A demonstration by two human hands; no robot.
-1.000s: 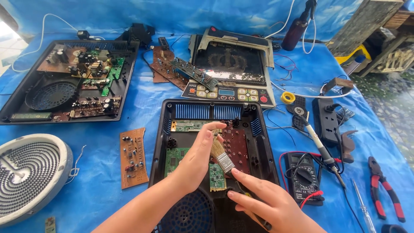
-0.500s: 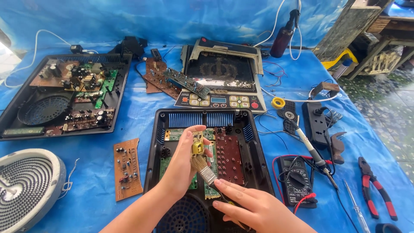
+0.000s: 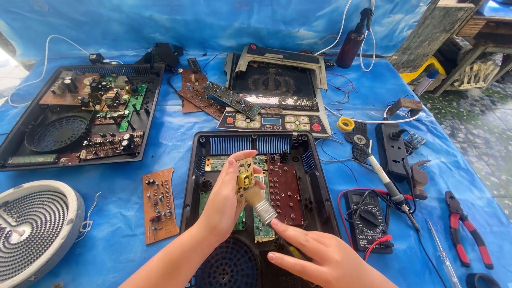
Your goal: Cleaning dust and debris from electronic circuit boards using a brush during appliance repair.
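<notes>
My left hand (image 3: 221, 205) holds a small part with a yellow block (image 3: 245, 178) up over the open black cooker base (image 3: 192, 176). My right hand (image 3: 314, 256) grips a small paintbrush (image 3: 263, 212) by its handle. The metal ferrule points up and left, and the bristles rest against the part in my left hand. Inside the base, under both hands, lie green and dark red circuit boards (image 3: 282, 186) and a round fan grille (image 3: 226, 264).
A second opened cooker base (image 3: 80, 120) lies at the left, a coil disc (image 3: 32, 229) at lower left, and a loose brown board (image 3: 160, 205) beside the base. A glass top panel (image 3: 274, 88) sits behind. At the right lie a multimeter (image 3: 368, 218), soldering iron (image 3: 384, 176), power strip (image 3: 394, 149) and pliers (image 3: 466, 234).
My left hand turned the small part upward and towards me. The brush swung from pointing into the base to resting its bristles on the part. My right hand shifted slightly right.
</notes>
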